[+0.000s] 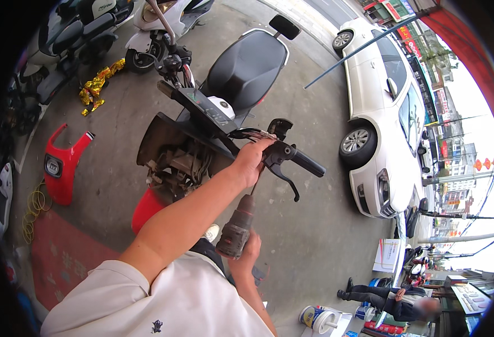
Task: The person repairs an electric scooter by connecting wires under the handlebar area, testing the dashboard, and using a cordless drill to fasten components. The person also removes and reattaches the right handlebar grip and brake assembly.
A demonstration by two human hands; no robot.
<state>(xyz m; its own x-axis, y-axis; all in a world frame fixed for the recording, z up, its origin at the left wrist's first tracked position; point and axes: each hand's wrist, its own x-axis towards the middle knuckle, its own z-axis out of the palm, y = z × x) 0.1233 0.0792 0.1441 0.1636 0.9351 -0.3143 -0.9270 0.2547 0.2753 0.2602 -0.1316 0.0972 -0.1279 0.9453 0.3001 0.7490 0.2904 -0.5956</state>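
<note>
Black handlebar grip point(307, 162): left hand point(248, 161) curled near it, grasp hidden from me.
Drill point(237, 227): below, right hand point(249, 251) wrapped round it; slipping bit point(256, 182) could jab left hand.
Wires point(251, 134): might snag.

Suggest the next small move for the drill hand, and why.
I'd probably check that the bit is seated before running the drill: the right hand holds it with the bit pointing up toward the handlebar, the left hand is close by, and I can't make out whether the tip is engaged.
</note>
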